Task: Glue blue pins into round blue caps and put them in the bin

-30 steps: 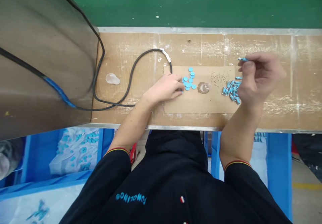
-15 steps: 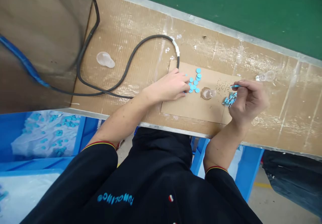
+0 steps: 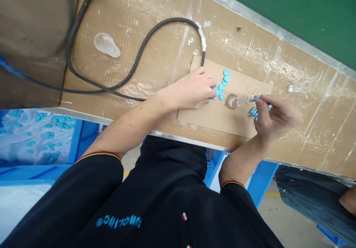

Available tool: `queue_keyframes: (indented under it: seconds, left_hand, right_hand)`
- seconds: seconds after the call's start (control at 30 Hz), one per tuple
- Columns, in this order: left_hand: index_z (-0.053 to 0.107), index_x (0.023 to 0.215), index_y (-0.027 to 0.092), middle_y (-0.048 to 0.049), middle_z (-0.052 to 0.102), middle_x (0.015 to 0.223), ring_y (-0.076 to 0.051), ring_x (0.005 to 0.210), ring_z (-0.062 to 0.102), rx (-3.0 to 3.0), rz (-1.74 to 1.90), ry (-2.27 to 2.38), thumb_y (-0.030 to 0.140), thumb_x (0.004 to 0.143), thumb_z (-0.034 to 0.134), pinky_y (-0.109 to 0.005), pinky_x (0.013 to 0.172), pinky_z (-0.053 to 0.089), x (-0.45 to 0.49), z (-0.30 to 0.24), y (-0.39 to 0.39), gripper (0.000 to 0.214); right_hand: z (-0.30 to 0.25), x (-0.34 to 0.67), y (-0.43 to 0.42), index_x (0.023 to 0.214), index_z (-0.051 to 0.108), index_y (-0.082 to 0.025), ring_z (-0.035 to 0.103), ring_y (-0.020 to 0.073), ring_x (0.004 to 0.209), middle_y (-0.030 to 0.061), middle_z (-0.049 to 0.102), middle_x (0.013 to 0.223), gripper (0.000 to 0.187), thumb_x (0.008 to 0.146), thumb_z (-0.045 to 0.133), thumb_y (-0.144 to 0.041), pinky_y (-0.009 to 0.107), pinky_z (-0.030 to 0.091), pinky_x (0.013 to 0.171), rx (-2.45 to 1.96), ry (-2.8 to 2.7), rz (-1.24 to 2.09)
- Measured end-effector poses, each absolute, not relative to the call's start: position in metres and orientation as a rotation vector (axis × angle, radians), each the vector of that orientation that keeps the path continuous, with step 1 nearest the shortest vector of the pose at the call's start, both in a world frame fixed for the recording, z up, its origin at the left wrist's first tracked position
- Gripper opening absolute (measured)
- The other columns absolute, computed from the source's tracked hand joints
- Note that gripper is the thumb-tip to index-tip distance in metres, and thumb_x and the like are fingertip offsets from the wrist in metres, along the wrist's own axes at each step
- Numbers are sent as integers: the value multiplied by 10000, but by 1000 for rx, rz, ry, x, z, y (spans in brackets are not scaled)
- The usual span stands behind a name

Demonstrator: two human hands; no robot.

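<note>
My left hand [image 3: 198, 88] is palm down on a sheet of cardboard [image 3: 205, 120], fingers curled over a cluster of round, flat blue discs [image 3: 221, 87]. Its fingertips touch the discs; what they pinch, if anything, is hidden. Between thumb and forefinger, my right hand [image 3: 275, 116] grips a small slim blue piece [image 3: 253, 100], pointing left just above the cardboard. Under that hand lies a pile of small blue-and-metallic pieces [image 3: 252, 113], partly covered. Tiny dark grains [image 3: 251, 90] are scattered close by. Between my hands sits a small clear cup [image 3: 236, 101] with a brown ring around its base.
A thick black cable [image 3: 139, 56] loops over the cardboard-covered bench on the left, around a clear plastic piece [image 3: 107, 45]. Another clear piece [image 3: 299, 87] lies at right. Blue bins [image 3: 78, 140] with blue parts stand below the front edge. Another person's arm [image 3: 349, 200] shows at far right.
The view has shifted and tilted. My right hand has moved the slim blue piece slightly left, toward the clear cup. My left hand stays at the discs.
</note>
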State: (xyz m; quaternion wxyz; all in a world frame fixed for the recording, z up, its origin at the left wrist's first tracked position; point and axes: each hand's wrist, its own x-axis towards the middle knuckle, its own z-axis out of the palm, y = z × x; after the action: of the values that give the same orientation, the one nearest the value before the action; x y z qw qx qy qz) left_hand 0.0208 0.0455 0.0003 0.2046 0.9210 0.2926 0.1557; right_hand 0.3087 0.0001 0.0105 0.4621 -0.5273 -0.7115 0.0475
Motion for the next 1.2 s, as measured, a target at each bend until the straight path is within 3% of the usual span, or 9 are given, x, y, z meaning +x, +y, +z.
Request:
queue_keyframes:
  seconds: [0.3, 0.53, 0.73, 0.9, 1.0, 1.2]
  left_hand:
    - [781, 934, 239, -46, 732, 1032, -290, 1194, 648, 2491, 398, 819, 204, 968, 599, -556, 1114, 445, 22, 2, 46, 189]
    - [791, 988, 269, -36, 746, 1046, -299, 1206, 652, 2435, 441, 830, 236, 955, 632, -572, 1119, 438, 21, -2, 46, 166]
    - [779, 973, 248, -37, 743, 1066, -273, 1201, 652, 2509, 379, 765, 115, 961, 520, -528, 1087, 444, 24, 0, 44, 292]
    - [759, 1122, 222, -71, 723, 1147, -247, 1127, 662, 2570, 457, 778, 96, 959, 489, -481, 1018, 447, 20, 10, 46, 339]
    - [770, 1042, 190, -103, 722, 1107, -260, 1077, 669, 2586, 468, 770, 171, 988, 511, -482, 978, 442, 17, 10, 47, 265]
    - [787, 928, 243, -42, 730, 993, -252, 1099, 656, 2544, 499, 769, 219, 958, 611, -464, 1010, 420, 20, -6, 48, 180]
  right_hand:
    - [14, 305, 0, 875, 789, -234, 644, 126, 580, -6, 750, 724, 62, 886, 799, -294, 278, 500, 558, -1214, -1781, 170]
    - [15, 304, -2, 898, 778, -233, 689, 144, 608, 4, 783, 798, 66, 896, 765, -297, 290, 544, 561, -1281, -1821, 182]
    - [16, 300, -2, 952, 807, -233, 731, 138, 670, -1, 799, 817, 62, 910, 767, -210, 269, 560, 599, -1170, -1798, 181]
    - [16, 300, -1, 1021, 812, -251, 702, 109, 620, -28, 798, 826, 122, 927, 758, -197, 247, 533, 577, -1144, -1794, 145]
    - [17, 300, -1, 1038, 817, -264, 686, 91, 602, -32, 795, 820, 156, 925, 763, -172, 230, 523, 585, -1118, -1788, 155]
    - [17, 301, -1, 1029, 826, -260, 702, 104, 636, -22, 786, 808, 173, 916, 760, -147, 232, 502, 592, -1134, -1786, 160]
